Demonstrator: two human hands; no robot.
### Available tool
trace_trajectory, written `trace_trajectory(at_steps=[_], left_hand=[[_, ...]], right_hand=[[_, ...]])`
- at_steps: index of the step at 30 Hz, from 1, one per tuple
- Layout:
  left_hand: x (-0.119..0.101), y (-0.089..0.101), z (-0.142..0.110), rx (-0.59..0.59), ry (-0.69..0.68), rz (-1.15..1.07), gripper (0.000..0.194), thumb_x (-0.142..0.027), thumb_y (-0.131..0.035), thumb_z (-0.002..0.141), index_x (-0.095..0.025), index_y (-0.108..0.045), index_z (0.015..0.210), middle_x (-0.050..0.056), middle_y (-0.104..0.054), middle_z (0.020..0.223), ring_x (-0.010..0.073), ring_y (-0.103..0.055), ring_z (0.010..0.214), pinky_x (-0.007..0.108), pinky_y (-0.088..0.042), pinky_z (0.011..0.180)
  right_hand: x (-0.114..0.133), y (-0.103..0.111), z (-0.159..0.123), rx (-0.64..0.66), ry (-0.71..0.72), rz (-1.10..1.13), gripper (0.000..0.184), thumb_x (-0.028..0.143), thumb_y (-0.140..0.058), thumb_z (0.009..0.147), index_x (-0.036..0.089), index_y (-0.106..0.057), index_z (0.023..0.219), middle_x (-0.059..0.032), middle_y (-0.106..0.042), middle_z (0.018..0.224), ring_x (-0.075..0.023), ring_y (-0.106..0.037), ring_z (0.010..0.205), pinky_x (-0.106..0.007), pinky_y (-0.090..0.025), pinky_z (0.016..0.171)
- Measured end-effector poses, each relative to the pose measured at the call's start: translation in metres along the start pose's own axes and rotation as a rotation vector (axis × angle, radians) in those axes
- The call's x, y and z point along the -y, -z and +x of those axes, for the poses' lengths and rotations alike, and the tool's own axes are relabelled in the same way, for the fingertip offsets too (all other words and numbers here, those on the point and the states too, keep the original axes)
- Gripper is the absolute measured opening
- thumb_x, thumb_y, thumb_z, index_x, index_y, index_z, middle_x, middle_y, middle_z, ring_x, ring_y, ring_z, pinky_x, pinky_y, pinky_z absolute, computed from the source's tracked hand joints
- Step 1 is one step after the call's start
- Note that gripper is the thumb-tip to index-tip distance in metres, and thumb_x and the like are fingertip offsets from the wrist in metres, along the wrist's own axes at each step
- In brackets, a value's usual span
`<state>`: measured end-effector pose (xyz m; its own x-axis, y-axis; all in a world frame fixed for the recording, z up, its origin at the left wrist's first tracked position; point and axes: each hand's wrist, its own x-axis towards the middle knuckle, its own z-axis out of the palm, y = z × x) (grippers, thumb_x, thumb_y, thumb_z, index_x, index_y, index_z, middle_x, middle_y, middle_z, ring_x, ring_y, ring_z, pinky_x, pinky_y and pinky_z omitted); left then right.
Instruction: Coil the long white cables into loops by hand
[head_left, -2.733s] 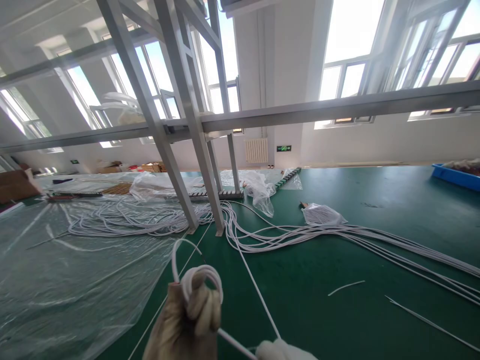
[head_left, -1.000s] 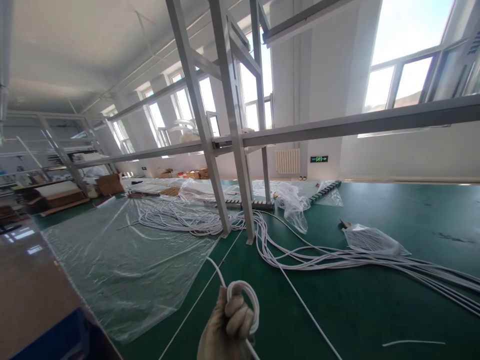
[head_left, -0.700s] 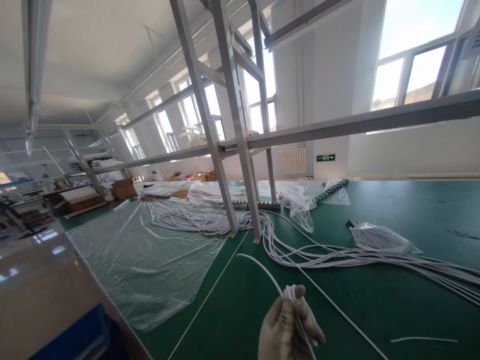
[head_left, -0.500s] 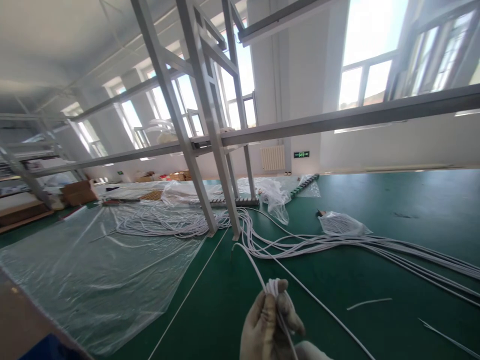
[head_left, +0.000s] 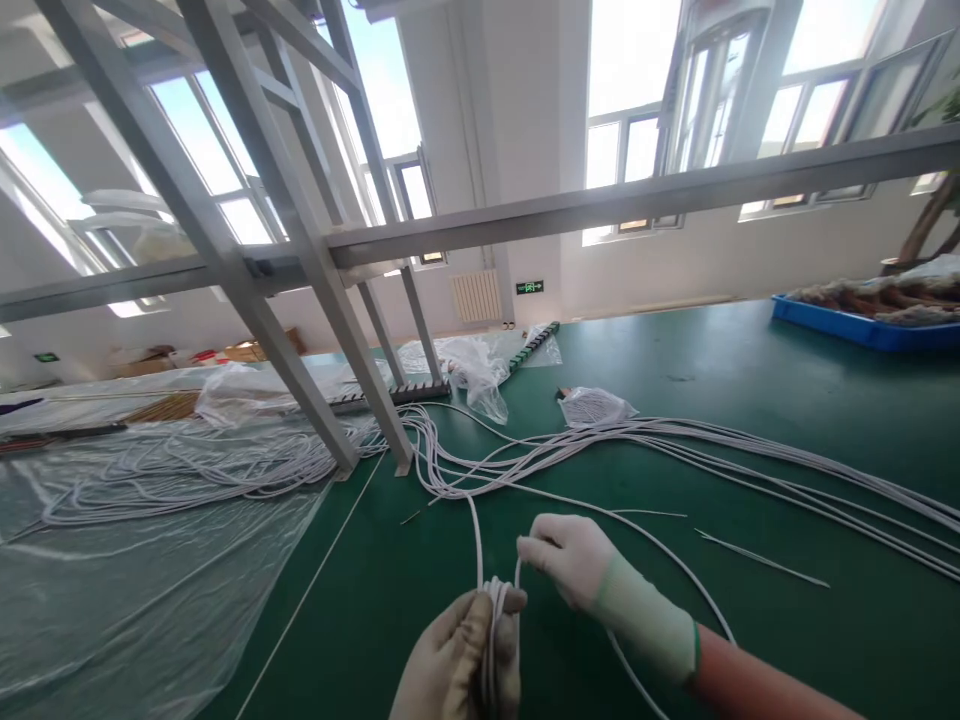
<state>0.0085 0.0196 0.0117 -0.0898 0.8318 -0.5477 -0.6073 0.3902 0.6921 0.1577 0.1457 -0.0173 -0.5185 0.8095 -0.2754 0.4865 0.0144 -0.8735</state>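
Observation:
My left hand (head_left: 461, 660), in a worn glove, is closed round a small coil of white cable (head_left: 495, 625) at the bottom centre. My right hand (head_left: 571, 562), in a white glove with a green cuff, pinches the same white cable just right of the coil. A free end of the cable rises from the coil toward the bundle of white cables (head_left: 675, 450) that lies across the green table (head_left: 750, 380).
A grey metal frame (head_left: 315, 270) stands on the table ahead of my hands. Clear plastic sheeting (head_left: 127, 560) with more cables covers the left side. A plastic bag of cables (head_left: 596, 407) lies mid-table, a blue tray (head_left: 847, 325) at far right.
My right hand has come into view and taken hold of the cable beside the coil. The view has swung right and down; the left hand still holds the coil.

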Motion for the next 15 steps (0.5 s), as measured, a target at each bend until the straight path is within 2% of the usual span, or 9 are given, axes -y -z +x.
trace_trajectory(at_steps=[2,3,6,9,10,12,14,15], left_hand=[[0.003,-0.002,0.003,0.018,0.07,0.031,0.016,-0.022,-0.08,0.086,-0.009,-0.078,0.093,0.01,-0.074,0.076,0.0154,-0.068,0.063,0.022,-0.053,0.056],[0.005,-0.002,0.006,0.03,0.064,0.033,0.014,-0.022,-0.078,0.087,-0.009,-0.078,0.092,0.01,-0.075,0.076,0.0154,-0.068,0.059,0.022,-0.052,0.053],[0.011,0.001,0.012,0.001,-0.063,0.014,0.006,-0.021,-0.076,0.087,-0.015,-0.077,0.086,0.008,-0.074,0.073,0.0182,-0.069,0.058,0.024,-0.053,0.052],[0.014,0.005,0.017,-0.037,-0.125,-0.044,0.007,-0.016,-0.076,0.085,-0.02,-0.075,0.08,0.007,-0.074,0.074,0.0243,-0.074,0.074,0.027,-0.056,0.056],[0.015,0.006,0.019,-0.051,-0.143,-0.074,0.006,-0.015,-0.076,0.085,-0.02,-0.074,0.081,0.008,-0.075,0.076,0.026,-0.075,0.079,0.028,-0.056,0.058],[0.018,0.009,0.023,-0.088,-0.221,-0.133,0.005,-0.016,-0.074,0.086,-0.019,-0.075,0.09,0.01,-0.077,0.083,0.0278,-0.076,0.082,0.032,-0.058,0.061],[0.023,0.013,0.027,-0.133,-0.32,-0.183,0.012,-0.02,-0.071,0.09,-0.018,-0.075,0.101,0.01,-0.078,0.087,0.0271,-0.076,0.083,0.034,-0.058,0.065],[0.024,0.016,0.029,-0.146,-0.354,-0.199,0.014,-0.021,-0.069,0.091,-0.019,-0.074,0.104,0.008,-0.078,0.087,0.0255,-0.075,0.081,0.033,-0.058,0.066]], right_hand=[[0.015,-0.003,-0.008,-0.035,0.02,-0.013,0.026,0.04,-0.056,0.1,0.021,-0.061,0.082,0.0043,-0.059,0.069,-0.0133,-0.057,0.055,-0.024,-0.047,0.053],[0.02,-0.006,-0.014,-0.054,0.041,-0.033,0.027,0.039,-0.055,0.101,0.021,-0.061,0.081,0.0031,-0.061,0.071,-0.0143,-0.059,0.06,-0.025,-0.048,0.057],[0.024,-0.018,-0.035,-0.092,0.157,-0.182,0.028,0.036,-0.047,0.105,0.021,-0.063,0.086,-0.0021,-0.068,0.082,-0.0183,-0.065,0.074,-0.027,-0.052,0.067],[0.018,-0.034,-0.05,-0.038,0.257,-0.386,0.027,0.034,-0.043,0.105,0.021,-0.066,0.096,-0.0071,-0.072,0.091,-0.0227,-0.069,0.079,-0.032,-0.053,0.072],[0.015,-0.041,-0.053,0.012,0.237,-0.449,0.026,0.033,-0.044,0.104,0.021,-0.067,0.097,-0.0088,-0.073,0.093,-0.0248,-0.069,0.079,-0.033,-0.052,0.071],[0.006,-0.056,-0.055,0.134,0.11,-0.541,0.025,0.029,-0.047,0.101,0.02,-0.069,0.094,-0.0111,-0.074,0.091,-0.0283,-0.07,0.077,-0.034,-0.049,0.064],[-0.008,-0.067,-0.054,0.206,-0.004,-0.517,0.02,0.025,-0.053,0.097,0.02,-0.07,0.088,-0.0096,-0.074,0.086,-0.0268,-0.069,0.072,-0.031,-0.044,0.058],[-0.016,-0.07,-0.052,0.199,-0.001,-0.446,0.019,0.024,-0.055,0.096,0.02,-0.07,0.086,-0.0072,-0.073,0.084,-0.0243,-0.067,0.072,-0.029,-0.042,0.058]])
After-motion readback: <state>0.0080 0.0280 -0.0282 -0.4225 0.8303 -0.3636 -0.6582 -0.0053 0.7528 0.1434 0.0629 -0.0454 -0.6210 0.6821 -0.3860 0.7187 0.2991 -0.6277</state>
